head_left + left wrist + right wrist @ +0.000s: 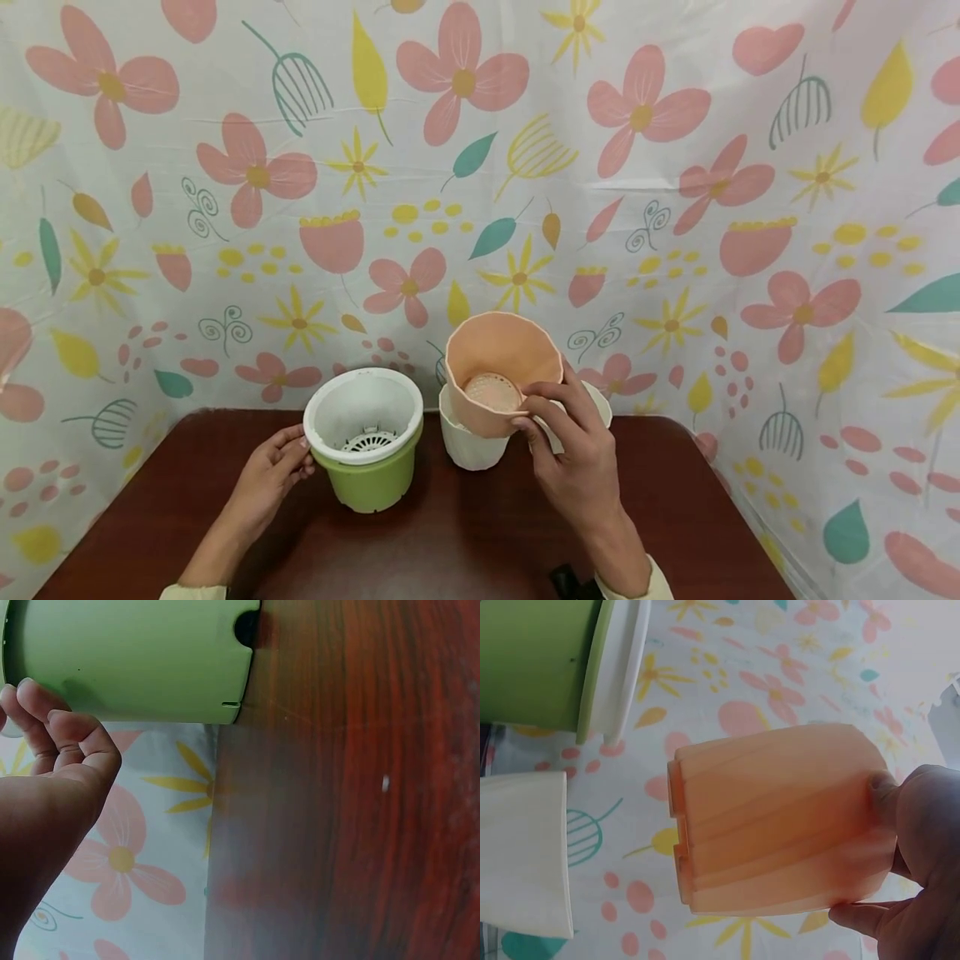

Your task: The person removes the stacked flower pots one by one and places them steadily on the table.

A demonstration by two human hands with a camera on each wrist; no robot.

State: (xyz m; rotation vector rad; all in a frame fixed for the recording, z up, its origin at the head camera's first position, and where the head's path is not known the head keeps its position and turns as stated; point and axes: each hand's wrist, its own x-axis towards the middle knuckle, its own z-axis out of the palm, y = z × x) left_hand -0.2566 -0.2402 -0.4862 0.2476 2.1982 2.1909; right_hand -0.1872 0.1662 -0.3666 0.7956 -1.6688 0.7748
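A peach-coloured plastic flower pot [517,346] is tilted above the table, its perforated bottom visible inside. My right hand [577,446] pinches it by the rim, thumb outside; the right wrist view shows the side of this pot [780,825]. On the left stands a green flower pot [375,483] with a white flower pot [360,392] nested in it, slots showing in its base. At the left of their rims my left hand [266,475] holds on with bent fingers. The left wrist view shows the fingers against the green wall; the thumb is hidden there.
Behind the peach pot stands a white flower pot [476,450], and another white pot [600,407] is partly hidden by my right hand. The dark red-brown table [405,558] meets a flower-patterned cloth [525,208]. A small black object [566,579] lies near my right wrist.
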